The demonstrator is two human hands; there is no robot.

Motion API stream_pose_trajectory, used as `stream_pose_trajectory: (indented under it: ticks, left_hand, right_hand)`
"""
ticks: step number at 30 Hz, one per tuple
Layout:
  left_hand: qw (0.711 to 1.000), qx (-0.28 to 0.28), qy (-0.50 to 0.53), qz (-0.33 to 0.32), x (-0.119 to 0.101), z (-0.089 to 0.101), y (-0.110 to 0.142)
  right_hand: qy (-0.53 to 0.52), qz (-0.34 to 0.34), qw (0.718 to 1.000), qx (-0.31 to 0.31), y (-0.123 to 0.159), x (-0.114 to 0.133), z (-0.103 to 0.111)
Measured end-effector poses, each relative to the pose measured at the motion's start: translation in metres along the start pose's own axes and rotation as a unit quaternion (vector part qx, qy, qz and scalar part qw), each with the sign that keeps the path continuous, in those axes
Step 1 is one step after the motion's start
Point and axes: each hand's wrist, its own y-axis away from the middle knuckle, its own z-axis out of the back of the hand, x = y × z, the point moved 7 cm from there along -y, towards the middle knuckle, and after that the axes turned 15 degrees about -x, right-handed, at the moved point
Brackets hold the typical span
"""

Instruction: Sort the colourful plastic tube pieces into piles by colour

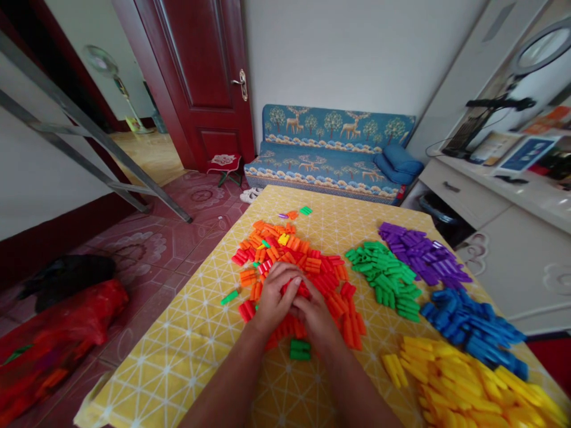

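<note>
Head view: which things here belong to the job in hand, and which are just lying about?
In the job: left hand, right hand, mostly red-and-orange pile, green pile, purple pile, blue pile, yellow pile, table.

Apparently just lying about: stool, shoes, fan, sofa.

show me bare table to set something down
Bare tablecloth lies left of the left arm and red-orange pile, and between the green pile and the table's far edge. Crowded: the middle, and the right, where purple pile, blue pile and yellow pile sit close.
</note>
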Motion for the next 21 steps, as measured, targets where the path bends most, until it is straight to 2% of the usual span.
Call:
stream_pose_trajectory:
  ticks: [3, 8, 15, 21]
  left_hand:
    - [0.999, 0.038, -0.022, -0.011, 0.001, -0.002, 0.001]
    - [0.998, 0.051, -0.011, -0.024, 0.002, 0.000, 0.003]
    - [0.999, 0.008, 0.041, 0.017, 0.006, 0.002, 0.005]
    - [0.999, 0.012, 0.035, 0.009, 0.014, 0.003, 0.005]
  right_hand:
    - [-0.154, -0.087, 0.984, 0.030, 0.004, -0.008, -0.008]
    - [-0.267, -0.153, 0.950, 0.053, 0.004, -0.008, -0.012]
    - [-0.309, -0.152, 0.939, 0.019, 0.004, -0.005, -0.011]
    - [-0.296, -0.155, 0.942, -0.008, 0.003, -0.008, -0.007]
